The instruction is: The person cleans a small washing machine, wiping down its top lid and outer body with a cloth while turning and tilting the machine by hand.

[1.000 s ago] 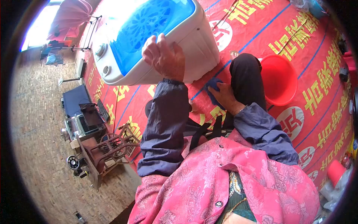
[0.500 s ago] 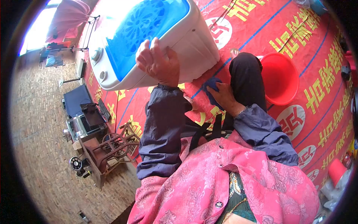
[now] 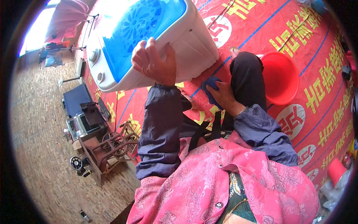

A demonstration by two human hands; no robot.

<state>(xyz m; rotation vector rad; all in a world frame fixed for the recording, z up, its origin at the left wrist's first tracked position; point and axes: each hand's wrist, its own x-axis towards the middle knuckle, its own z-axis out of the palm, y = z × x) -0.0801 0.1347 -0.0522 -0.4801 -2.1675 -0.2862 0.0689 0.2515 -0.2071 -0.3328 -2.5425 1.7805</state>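
Observation:
A small white washing machine (image 3: 194, 44) with a translucent blue lid (image 3: 138, 30) stands at the upper left, leaning in my view. My left hand (image 3: 156, 64) grips its near top edge, fingers bent over the rim beside the lid and thumb raised. Two round knobs (image 3: 94, 56) sit on the machine's left end. Close to my knee, my right hand (image 3: 226, 96) is closed around a bunched dark blue cloth (image 3: 211, 89), held apart from the machine. A red bucket (image 3: 281, 78) stands just right of my knee.
Red sheeting (image 3: 253, 22) with yellow characters and blue lines covers the floor. At left, an old treadle sewing machine stand (image 3: 108, 149) is by a brick wall (image 3: 41, 130). Pink fabric (image 3: 71, 16) hangs at the upper left. A red container (image 3: 336, 171) lies at the right edge.
My left hand and the washing machine have shifted slightly left. My right hand stays near my knee with the cloth.

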